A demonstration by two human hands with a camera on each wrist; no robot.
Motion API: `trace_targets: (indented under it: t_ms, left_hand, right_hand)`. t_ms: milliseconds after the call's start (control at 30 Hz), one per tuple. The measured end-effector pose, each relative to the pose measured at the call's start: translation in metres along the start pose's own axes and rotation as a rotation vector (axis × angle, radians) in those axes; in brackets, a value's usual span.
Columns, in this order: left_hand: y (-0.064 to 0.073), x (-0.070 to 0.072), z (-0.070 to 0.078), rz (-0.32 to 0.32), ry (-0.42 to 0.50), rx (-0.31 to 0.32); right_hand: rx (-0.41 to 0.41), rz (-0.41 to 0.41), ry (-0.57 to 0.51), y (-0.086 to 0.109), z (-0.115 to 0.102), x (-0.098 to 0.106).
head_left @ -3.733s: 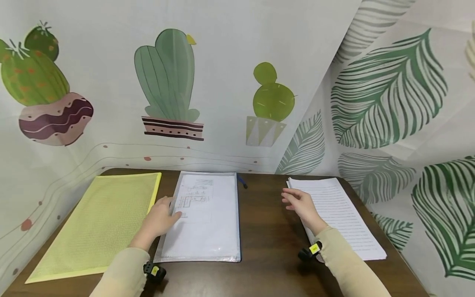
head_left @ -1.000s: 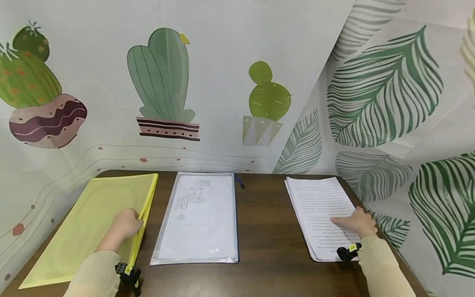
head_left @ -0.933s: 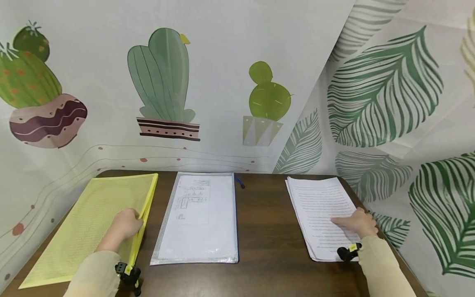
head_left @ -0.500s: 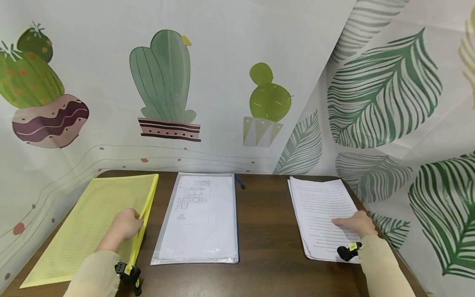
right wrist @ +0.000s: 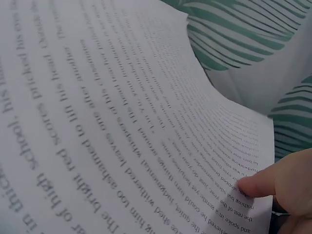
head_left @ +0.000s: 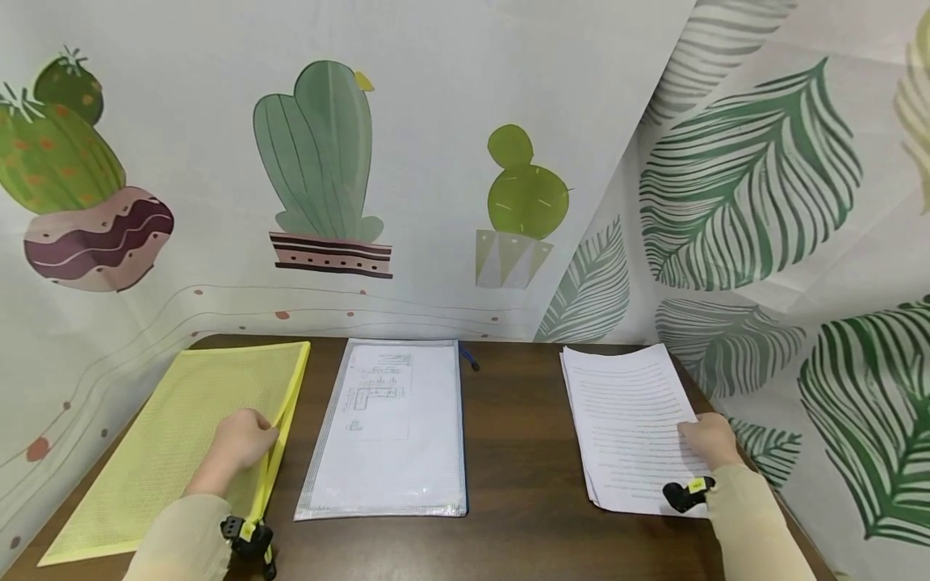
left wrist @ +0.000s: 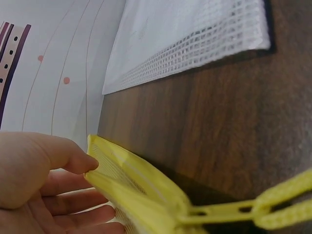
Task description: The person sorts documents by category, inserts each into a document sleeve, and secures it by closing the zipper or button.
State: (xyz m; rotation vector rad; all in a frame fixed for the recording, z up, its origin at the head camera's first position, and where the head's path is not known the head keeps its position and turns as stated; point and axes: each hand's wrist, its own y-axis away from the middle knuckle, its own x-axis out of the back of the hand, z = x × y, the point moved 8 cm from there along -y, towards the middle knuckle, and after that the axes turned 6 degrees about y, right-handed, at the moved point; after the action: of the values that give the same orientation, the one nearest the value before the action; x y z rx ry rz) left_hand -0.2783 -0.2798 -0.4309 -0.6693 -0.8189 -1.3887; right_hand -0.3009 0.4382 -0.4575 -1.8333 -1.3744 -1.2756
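Note:
My left hand pinches the upper layer of a yellow mesh zipper pouch at its right edge. In the left wrist view the pouch mouth gapes, with the thumb on the outer layer and the other fingers inside or behind it. A yellow zipper pull hangs near the wrist. At the right, my right hand grips the right edge of a stack of printed paper. Its thumb lies on top of the sheets, which bow in the right wrist view; the fingers beneath are mostly hidden.
A clear mesh pouch with a white sheet inside lies mid-table, a blue zipper pull at its upper right corner. The brown wooden table meets patterned wall cloth behind and at the right.
My left hand went from the clear pouch to the yellow pouch and parted its edge. My right hand moved to the paper stack's right edge and has now bent that edge up slightly.

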Motion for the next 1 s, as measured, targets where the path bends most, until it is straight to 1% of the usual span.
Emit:
trace_targets:
  t_ms: [100, 200, 300, 400, 567, 700, 867, 1000]
  left_hand:
    - [0.001, 0.001, 0.000, 0.007, 0.006, -0.003]
    - [0.002, 0.002, 0.000, 0.020, 0.013, -0.008]
    - [0.002, 0.004, 0.001, 0.048, 0.023, -0.016]
    - [0.004, 0.005, 0.002, 0.077, 0.027, -0.024]
    - [0.006, 0.006, 0.005, 0.113, 0.020, -0.032]
    - [0.009, 0.006, 0.009, 0.128, 0.040, -0.030]
    - [0.011, 0.003, 0.016, 0.146, 0.091, -0.036]
    - [0.012, 0.000, 0.019, 0.159, 0.119, -0.051]
  right_hand:
    - [0.004, -0.021, -0.022, 0.000, 0.000, 0.000]
    - [0.032, -0.032, -0.024, 0.000, -0.004, 0.002]
    - [0.057, -0.043, -0.035, 0.002, -0.007, 0.002]
    - [0.066, -0.051, -0.074, 0.004, -0.009, 0.001]
    - [0.067, -0.041, -0.112, 0.006, -0.010, -0.001]
    - [0.071, -0.031, -0.130, 0.005, -0.011, -0.001]
    - [0.032, -0.026, -0.205, 0.003, -0.010, -0.006]
    - [0.012, -0.042, -0.280, 0.004, -0.010, -0.011]
